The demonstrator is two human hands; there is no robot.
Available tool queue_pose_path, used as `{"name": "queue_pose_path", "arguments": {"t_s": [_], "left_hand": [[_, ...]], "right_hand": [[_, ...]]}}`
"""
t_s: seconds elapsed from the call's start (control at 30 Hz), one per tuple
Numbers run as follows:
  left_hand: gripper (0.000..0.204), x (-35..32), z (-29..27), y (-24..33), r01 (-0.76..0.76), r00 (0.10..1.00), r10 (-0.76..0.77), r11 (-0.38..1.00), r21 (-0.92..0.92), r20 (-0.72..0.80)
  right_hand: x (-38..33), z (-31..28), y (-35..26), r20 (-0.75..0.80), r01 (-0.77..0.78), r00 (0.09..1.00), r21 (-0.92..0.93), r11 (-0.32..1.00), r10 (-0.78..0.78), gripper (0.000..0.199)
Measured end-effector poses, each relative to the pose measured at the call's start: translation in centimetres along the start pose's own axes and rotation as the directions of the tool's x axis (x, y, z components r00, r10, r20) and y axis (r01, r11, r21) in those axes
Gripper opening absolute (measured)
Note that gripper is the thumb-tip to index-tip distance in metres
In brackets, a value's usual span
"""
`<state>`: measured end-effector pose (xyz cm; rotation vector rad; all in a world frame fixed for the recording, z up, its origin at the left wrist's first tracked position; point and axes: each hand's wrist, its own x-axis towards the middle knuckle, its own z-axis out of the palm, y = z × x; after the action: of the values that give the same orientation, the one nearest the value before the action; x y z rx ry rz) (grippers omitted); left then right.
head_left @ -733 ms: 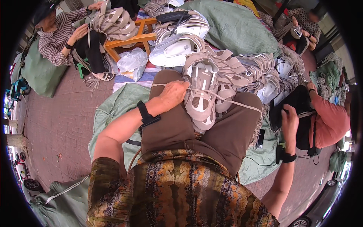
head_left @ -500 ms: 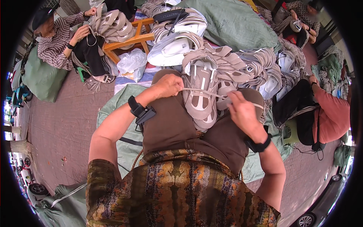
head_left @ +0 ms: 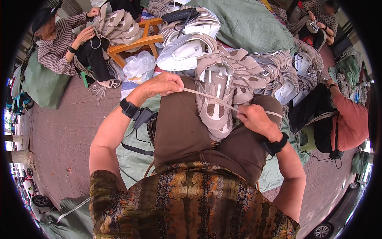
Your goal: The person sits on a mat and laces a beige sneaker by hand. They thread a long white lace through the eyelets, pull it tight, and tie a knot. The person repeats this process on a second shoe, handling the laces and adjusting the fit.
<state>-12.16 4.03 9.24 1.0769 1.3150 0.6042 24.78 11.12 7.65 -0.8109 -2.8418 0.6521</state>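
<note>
The left hand [head_left: 164, 84] pinches one end of a beige strap [head_left: 207, 97], arm bent across the lap. The right hand [head_left: 252, 118], at 4 o'clock from it, grips the strap's other part. A grey shoe upper [head_left: 214, 104] lies on the knees beneath; more uppers [head_left: 274, 71] pile at 12 o'clock.

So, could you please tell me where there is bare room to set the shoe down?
The brown paved ground left of the person's knee, between the green sack and the green sheet, lies bare. Ahead it is crowded: the pile of shoe uppers fills the space beyond the shoe on the lap.
</note>
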Motion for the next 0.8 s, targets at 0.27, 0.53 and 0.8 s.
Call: {"name": "queue_pose_path", "arguments": {"t_s": [0.27,0.53,0.8], "left_hand": [[0.013,-4.2,-4.1,-3.4,-0.025,0.988,0.065,0.961,0.275,-0.138],[0.009,-3.8,-4.5,-5.4,-0.036,0.95,0.227,0.76,0.649,-0.214],[0.007,-3.1,-4.1,-2.9,-0.031,0.876,0.302,0.813,0.581,-0.376]], "right_hand": [[-2.9,-6.1,1.5,-0.086,-0.166,0.979,0.168,0.972,0.182,0.013],[-7.8,-7.9,5.0,-0.314,-0.194,0.946,-0.357,0.914,0.078,0.005],[-11.3,-9.6,8.6,-0.255,-0.32,0.868,0.365,0.874,0.425,0.012]]}}
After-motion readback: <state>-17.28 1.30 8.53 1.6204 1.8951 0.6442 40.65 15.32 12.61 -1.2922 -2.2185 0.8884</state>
